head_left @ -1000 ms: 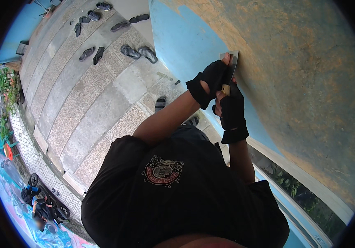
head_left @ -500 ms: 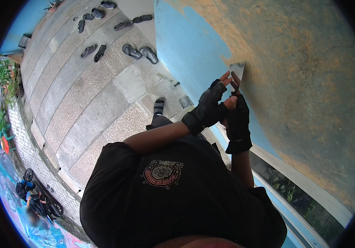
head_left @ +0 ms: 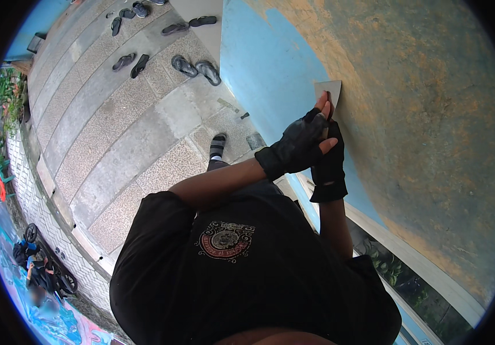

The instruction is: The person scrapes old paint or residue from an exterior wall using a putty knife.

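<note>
The bare fingers (head_left: 322,103) poking out of two black fingerless gloves close together on the handle end of a flat scraper blade (head_left: 329,89), and the blade lies pressed against the wall (head_left: 431,115). The left hand (head_left: 300,144) wraps over the right hand (head_left: 329,155), both clenched on the tool, a stacked grip that looks meant to put weight behind the edge. The blade is pale grey, broad and thin, with a straight top edge; its handle is hidden inside the gloves. It sits right where the remaining light blue paint (head_left: 270,69) meets the bare, rough, ochre-brown patch of wall. Below, patterned floor tiles (head_left: 115,144) carry several pairs of sandals (head_left: 195,68), and the person's own foot in a striped sandal (head_left: 217,146) stands near the wall's base.
</note>
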Demonstrator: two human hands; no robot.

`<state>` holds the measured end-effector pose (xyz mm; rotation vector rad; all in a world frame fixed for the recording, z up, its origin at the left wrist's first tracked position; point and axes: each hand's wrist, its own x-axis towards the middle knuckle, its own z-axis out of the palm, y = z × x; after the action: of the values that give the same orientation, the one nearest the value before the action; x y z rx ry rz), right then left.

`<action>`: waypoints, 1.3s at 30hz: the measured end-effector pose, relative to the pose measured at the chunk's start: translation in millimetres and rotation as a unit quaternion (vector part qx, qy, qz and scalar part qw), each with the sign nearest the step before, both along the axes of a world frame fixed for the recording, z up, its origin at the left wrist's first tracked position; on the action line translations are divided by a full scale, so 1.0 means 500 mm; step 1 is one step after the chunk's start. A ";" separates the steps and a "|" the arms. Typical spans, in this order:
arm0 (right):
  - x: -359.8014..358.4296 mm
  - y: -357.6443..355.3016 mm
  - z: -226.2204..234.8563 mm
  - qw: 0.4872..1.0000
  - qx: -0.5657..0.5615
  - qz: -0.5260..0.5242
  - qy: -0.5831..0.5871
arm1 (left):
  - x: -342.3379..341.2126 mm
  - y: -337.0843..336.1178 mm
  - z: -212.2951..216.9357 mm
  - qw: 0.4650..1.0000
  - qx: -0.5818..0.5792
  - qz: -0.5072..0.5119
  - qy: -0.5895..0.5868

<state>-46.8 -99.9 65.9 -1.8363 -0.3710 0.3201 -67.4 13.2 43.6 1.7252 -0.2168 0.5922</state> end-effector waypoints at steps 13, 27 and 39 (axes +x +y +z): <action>-0.023 0.060 -0.012 0.965 0.213 -0.116 0.099 | 0.012 0.026 0.011 0.999 -0.027 0.022 0.023; -0.033 0.089 -0.064 0.982 0.097 -0.140 0.086 | 0.020 0.133 -0.009 0.998 -0.011 -0.064 -0.008; -0.187 0.072 -0.051 0.943 0.064 -0.268 0.185 | -0.102 0.137 -0.046 0.980 -0.031 -0.177 0.079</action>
<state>-140.5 -64.0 40.6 -1.6288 0.3597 0.2461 -118.3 81.5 20.8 1.6152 -0.3794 0.1968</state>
